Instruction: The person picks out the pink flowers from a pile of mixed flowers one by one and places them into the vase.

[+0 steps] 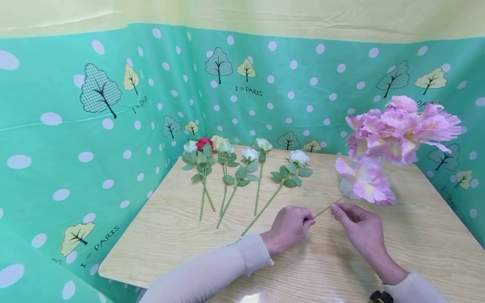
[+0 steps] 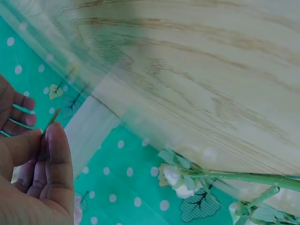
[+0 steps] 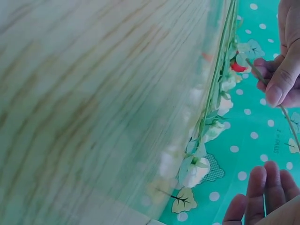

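A pink artificial flower (image 1: 365,181) with a yellowish centre tilts to the right, and its thin stem (image 1: 326,209) runs down to both hands. My left hand (image 1: 289,229) pinches the stem's lower end between thumb and forefinger. My right hand (image 1: 360,235) has its thumb and forefinger tips together on the stem a little nearer the bloom. In the right wrist view, the right hand's other fingers (image 3: 265,192) are extended apart from the stem. The right fingertips' contact is outside both wrist views.
Several artificial roses lie across the back of the wooden table (image 1: 182,248), among them a red rose (image 1: 204,144) and a white rose (image 1: 298,157). A bunch of pink flowers (image 1: 401,128) stands at the back right, above a pale translucent object (image 1: 347,189). Green patterned cloth (image 1: 151,92) surrounds the table.
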Tool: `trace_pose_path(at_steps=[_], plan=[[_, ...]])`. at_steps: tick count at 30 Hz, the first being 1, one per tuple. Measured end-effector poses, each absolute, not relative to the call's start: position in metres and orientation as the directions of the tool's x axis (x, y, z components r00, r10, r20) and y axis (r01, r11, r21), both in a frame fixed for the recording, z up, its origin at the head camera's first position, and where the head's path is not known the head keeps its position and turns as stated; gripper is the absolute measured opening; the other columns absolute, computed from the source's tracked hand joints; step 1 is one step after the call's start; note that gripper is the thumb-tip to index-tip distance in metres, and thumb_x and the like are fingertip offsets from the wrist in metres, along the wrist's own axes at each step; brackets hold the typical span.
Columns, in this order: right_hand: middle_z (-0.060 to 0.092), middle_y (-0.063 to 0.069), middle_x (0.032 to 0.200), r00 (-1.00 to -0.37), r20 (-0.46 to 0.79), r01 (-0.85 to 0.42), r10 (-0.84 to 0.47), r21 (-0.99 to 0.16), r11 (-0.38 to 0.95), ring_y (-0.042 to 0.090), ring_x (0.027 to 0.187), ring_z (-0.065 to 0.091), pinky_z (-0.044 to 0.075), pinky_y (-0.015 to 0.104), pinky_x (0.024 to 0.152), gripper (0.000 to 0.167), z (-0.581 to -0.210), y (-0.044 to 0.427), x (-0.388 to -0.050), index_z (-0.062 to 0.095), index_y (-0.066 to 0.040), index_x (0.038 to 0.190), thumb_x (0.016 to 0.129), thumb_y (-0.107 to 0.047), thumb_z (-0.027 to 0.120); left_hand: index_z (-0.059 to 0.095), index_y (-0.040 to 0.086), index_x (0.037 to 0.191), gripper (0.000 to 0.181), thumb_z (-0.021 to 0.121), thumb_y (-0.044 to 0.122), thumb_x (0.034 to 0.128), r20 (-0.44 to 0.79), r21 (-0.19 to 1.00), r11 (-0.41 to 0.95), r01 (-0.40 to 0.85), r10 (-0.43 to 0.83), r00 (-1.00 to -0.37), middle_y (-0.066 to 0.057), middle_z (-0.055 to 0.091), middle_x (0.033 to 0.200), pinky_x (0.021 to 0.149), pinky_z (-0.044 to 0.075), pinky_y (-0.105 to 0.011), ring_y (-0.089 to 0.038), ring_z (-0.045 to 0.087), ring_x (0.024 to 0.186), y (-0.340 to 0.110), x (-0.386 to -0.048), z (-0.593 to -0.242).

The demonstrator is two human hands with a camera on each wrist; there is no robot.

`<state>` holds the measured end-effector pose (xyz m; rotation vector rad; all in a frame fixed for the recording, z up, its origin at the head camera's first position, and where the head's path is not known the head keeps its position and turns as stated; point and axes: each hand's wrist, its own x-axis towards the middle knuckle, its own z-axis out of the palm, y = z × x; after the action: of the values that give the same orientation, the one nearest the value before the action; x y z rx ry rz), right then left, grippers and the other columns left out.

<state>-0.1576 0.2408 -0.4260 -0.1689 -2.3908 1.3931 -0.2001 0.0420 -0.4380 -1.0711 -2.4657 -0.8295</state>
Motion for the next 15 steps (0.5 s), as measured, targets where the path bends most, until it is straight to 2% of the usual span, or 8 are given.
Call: trace_pose_path(at_steps=[6,15], plan=[[0.077,-0.006,0.083,-0.897,0.299,-0.114,0.326,-0.869,0.482,0.006,0.076,0.073,0.054,0.015,0.065,0.032,-0.4255,0.2385,-0.1584,0.078,-0.002,0.108,0.095,-0.031,0.076,0.079,0.015,0.084,0.007,0.079,0.014,0.0910,0.480,0.370,0.568,0.735,0.561,-0.675,0.008,0.075,0.079,0.063,0.043,-0.004,0.006,0.062,0.066,0.0454,-0.1987,-0.4375],[0.076,-0.003,0.078,-0.870,0.329,-0.165,0.368,-0.896,0.411,0.007,0.070,0.072,0.055,0.017,0.064,0.021,-0.4268,0.2351,-0.1589,0.076,0.002,0.096,0.095,-0.019,0.076,0.080,0.017,0.087,0.005,0.079,0.019,0.0915,0.464,0.337,0.598,0.727,0.566,-0.681,0.009,0.076,0.081,0.064,0.045,-0.005,0.006,0.064,0.067,0.0498,-0.1989,-0.4421]])
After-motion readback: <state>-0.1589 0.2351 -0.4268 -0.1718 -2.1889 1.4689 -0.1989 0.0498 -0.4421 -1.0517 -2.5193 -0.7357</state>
